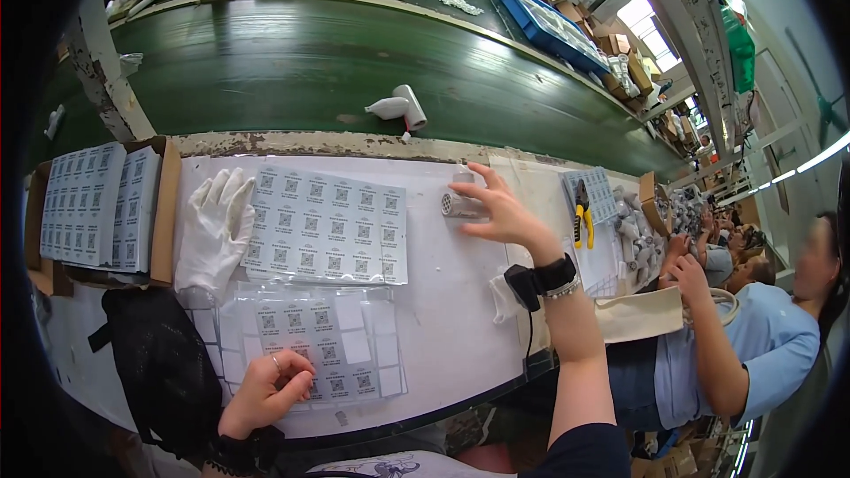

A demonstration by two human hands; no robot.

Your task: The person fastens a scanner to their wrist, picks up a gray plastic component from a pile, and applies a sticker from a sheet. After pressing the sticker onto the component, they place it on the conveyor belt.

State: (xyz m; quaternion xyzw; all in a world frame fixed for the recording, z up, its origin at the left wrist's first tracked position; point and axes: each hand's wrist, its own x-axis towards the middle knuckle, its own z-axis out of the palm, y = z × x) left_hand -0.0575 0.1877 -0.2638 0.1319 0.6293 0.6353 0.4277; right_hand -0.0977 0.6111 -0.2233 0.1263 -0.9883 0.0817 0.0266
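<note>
My right hand (505, 210) is spread around a grey cylindrical part (458, 205) with a perforated end, which stands out against the white table top. Its fingers are apart, and whether they touch the part is hard to see. My left hand (270, 387) hovers over the lower sheet of QR-code labels (330, 352), from which several labels are gone. The fingers there are curled into a pinch; anything between them is too small to make out. Above it lies a fuller label sheet (328, 221), with a white glove (215, 226) beside it.
A cardboard box (166, 212) of label sheets stands at left, near a black bag (159, 363). Beyond the table runs a green conveyor belt (292, 62) carrying a grey hair-dryer-shaped item (409, 108). Yellow-handled pliers (582, 217) lie right. A co-worker (735, 345) sits at right.
</note>
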